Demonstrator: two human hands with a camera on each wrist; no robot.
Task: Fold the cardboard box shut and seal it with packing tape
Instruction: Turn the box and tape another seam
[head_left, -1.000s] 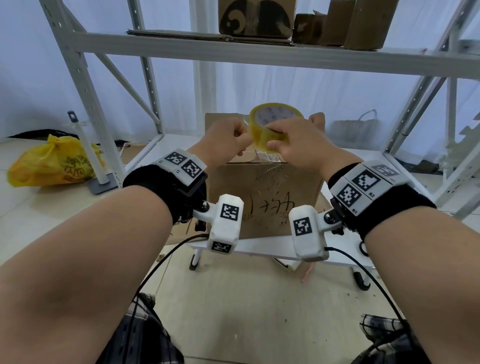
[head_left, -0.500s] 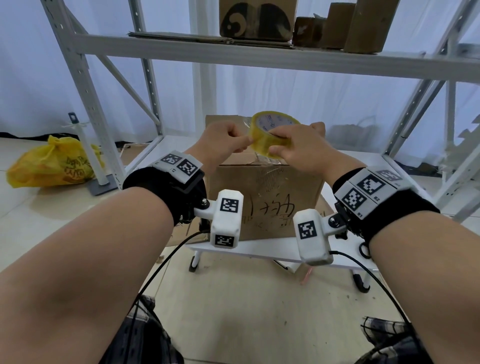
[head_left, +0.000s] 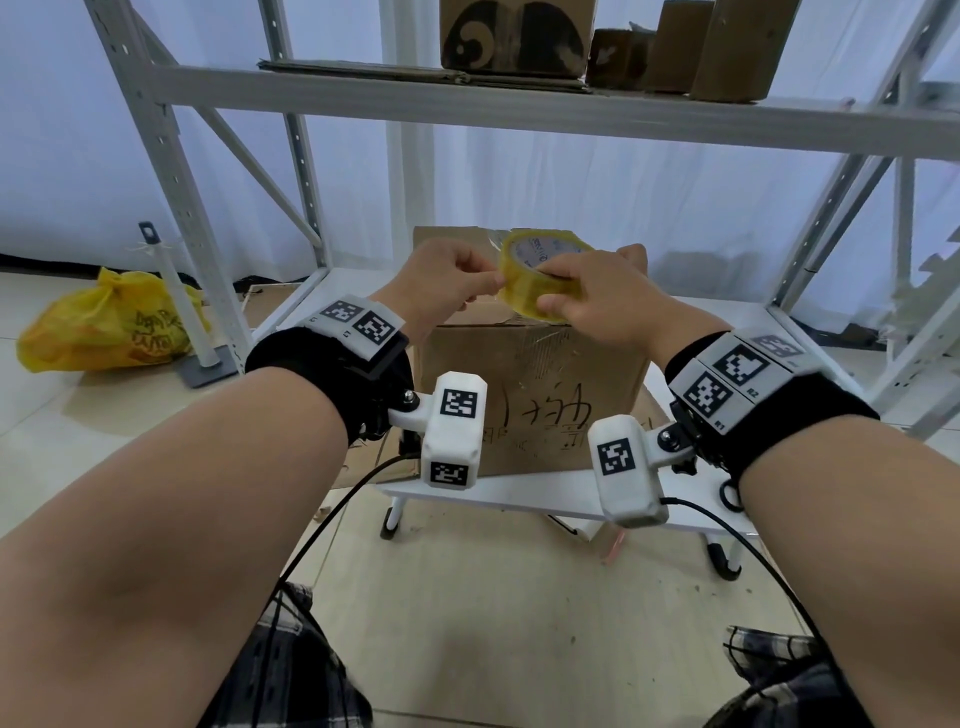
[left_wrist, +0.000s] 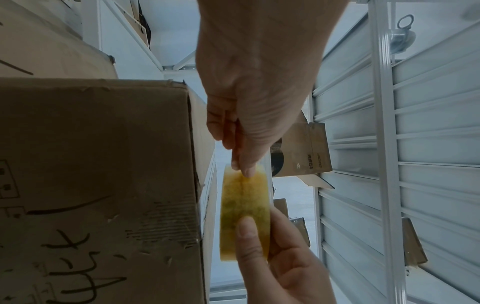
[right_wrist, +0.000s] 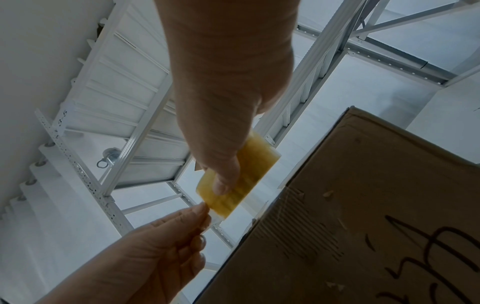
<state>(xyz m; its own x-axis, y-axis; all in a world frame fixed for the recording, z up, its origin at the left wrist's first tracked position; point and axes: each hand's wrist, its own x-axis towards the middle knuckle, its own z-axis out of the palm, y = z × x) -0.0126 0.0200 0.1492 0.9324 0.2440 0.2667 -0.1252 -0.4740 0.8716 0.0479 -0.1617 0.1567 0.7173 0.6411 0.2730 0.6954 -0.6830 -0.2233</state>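
A brown cardboard box (head_left: 530, 395) with black handwriting stands on a low white table (head_left: 540, 493), and a flap (head_left: 447, 240) stands up at its back. Just above the box top, my right hand (head_left: 550, 287) grips a roll of yellowish packing tape (head_left: 540, 260), thumb on its outer face. My left hand (head_left: 491, 278) pinches the tape's loose end at the roll's left edge. The left wrist view shows the roll (left_wrist: 244, 211) beside the box (left_wrist: 98, 185). In the right wrist view my left fingers (right_wrist: 200, 214) hold the clear tape end next to the roll (right_wrist: 246, 174).
A white metal rack (head_left: 171, 171) surrounds the table; its upper shelf (head_left: 519, 109) carries several cardboard boxes. A yellow plastic bag (head_left: 104, 322) and a white stand (head_left: 176, 306) sit on the floor at the left. Cables hang from both wrist cameras.
Both hands and the tape roll have sunk slightly toward the box top. The roll has tilted, its open face turned more away from me. The left fingers stay at the tape end.
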